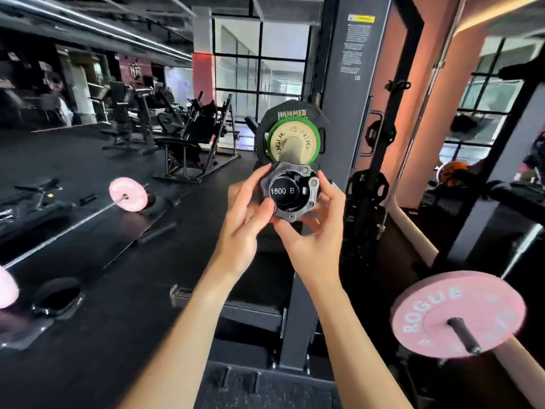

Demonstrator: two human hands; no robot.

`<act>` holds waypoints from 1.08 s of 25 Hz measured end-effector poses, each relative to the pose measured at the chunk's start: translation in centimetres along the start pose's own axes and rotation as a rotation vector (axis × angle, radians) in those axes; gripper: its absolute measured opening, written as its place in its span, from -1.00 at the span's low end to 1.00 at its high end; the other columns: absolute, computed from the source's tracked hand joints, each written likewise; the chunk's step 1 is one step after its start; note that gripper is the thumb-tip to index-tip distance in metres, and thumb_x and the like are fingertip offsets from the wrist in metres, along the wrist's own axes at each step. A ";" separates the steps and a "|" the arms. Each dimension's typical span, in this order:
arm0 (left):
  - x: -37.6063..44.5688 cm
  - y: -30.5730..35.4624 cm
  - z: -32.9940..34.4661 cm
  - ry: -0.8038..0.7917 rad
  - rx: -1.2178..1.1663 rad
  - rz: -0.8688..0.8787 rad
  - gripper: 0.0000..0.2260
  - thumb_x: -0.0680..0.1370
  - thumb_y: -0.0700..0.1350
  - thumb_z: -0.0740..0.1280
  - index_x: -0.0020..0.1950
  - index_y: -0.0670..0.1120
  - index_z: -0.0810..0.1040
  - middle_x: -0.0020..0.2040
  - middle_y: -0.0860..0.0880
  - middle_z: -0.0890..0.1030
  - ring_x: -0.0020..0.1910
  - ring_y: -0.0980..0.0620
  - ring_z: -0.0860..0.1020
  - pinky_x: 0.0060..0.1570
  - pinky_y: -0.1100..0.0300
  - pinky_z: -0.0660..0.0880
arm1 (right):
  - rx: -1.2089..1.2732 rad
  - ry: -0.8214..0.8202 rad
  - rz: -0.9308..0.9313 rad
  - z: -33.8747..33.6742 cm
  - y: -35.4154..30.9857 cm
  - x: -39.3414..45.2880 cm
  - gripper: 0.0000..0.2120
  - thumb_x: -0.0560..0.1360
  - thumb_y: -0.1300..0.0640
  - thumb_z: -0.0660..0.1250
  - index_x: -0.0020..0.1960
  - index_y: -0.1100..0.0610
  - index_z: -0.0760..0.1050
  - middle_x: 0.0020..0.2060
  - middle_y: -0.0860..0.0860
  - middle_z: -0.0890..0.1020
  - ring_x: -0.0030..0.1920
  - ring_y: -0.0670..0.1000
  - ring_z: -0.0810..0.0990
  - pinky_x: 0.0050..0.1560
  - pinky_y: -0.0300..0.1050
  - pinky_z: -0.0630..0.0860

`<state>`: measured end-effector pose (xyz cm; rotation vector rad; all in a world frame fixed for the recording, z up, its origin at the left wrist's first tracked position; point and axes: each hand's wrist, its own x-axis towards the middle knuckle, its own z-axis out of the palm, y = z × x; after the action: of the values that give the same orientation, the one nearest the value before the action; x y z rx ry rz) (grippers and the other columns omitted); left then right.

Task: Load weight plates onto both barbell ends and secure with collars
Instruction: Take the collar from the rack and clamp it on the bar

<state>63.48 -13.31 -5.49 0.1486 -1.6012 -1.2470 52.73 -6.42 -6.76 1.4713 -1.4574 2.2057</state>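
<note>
The barbell sleeve (290, 153) points straight at me, its black end cap marked "1500 B". On it sit a large black Hammer plate (267, 119), a green plate (315, 128) and a small tan Rogue plate (278, 140). A black and grey collar (306, 177) rings the sleeve's near end, apart from the plates. My left hand (250, 205) grips the collar from the left and below. My right hand (321, 219) holds it from the right and underneath.
A dark rack upright (348, 84) stands just right of the sleeve. A pink Rogue plate (457, 314) hangs on a peg at lower right. Another barbell with a pink plate (128, 194) lies on the black floor at left. Gym machines (188, 134) stand behind.
</note>
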 end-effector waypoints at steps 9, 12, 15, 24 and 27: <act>1.2 -2.2 -2.2 -0.087 0.024 0.014 -0.59 0.66 -0.09 0.21 0.52 -0.03 0.34 0.43 -0.13 0.44 0.39 -0.01 0.49 0.39 -0.01 0.38 | -0.052 0.048 -0.214 1.2 2.6 0.9 -0.25 0.23 0.25 0.66 0.30 0.06 0.37 0.14 0.20 0.44 0.14 0.08 0.56 0.10 -0.11 0.53; 2.1 -2.2 -2.3 -0.149 0.009 0.009 -0.61 0.66 -0.19 0.22 0.49 -0.01 0.36 0.31 0.13 0.55 0.29 0.05 0.57 0.25 0.15 0.50 | -0.050 0.049 -0.144 1.3 3.2 1.0 -0.23 0.25 0.31 0.67 0.30 -0.05 0.35 0.18 0.03 0.50 0.18 -0.04 0.58 0.14 -0.16 0.49; 4.0 -3.6 -2.1 -0.137 0.024 -0.028 -0.61 0.69 -0.22 0.18 0.52 0.01 0.34 0.36 0.13 0.52 0.26 0.11 0.59 0.22 0.02 0.57 | -0.157 0.033 -0.078 1.0 4.5 2.5 -0.26 0.33 0.27 0.64 0.39 0.05 0.37 0.15 -0.10 0.49 0.14 -0.03 0.57 0.10 -0.12 0.52; 12.1 -8.2 -1.2 -0.061 -0.002 -0.167 -0.61 0.66 -0.16 0.30 0.45 0.13 0.44 0.45 -0.07 0.40 0.14 0.31 0.59 -0.10 0.43 0.55 | -0.314 -0.147 0.118 0.4 10.2 9.3 -0.20 0.43 0.21 0.55 0.44 -0.34 0.26 0.19 -0.29 0.43 0.07 -0.01 0.50 0.05 0.02 0.60; 14.7 -10.2 -1.4 -0.080 0.034 -0.161 -0.61 0.64 -0.16 0.33 0.42 0.18 0.44 0.47 -0.02 0.41 0.14 0.32 0.59 -0.05 0.43 0.53 | -0.290 -0.202 0.157 0.4 13.0 11.8 -0.13 0.42 0.33 0.51 0.41 -0.42 0.26 0.24 -0.20 0.46 0.02 0.03 0.58 0.05 0.05 0.64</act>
<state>53.41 -28.04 -4.01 0.2559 -1.7071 -1.3647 39.66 -18.19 -6.08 1.5599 -1.9223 1.8611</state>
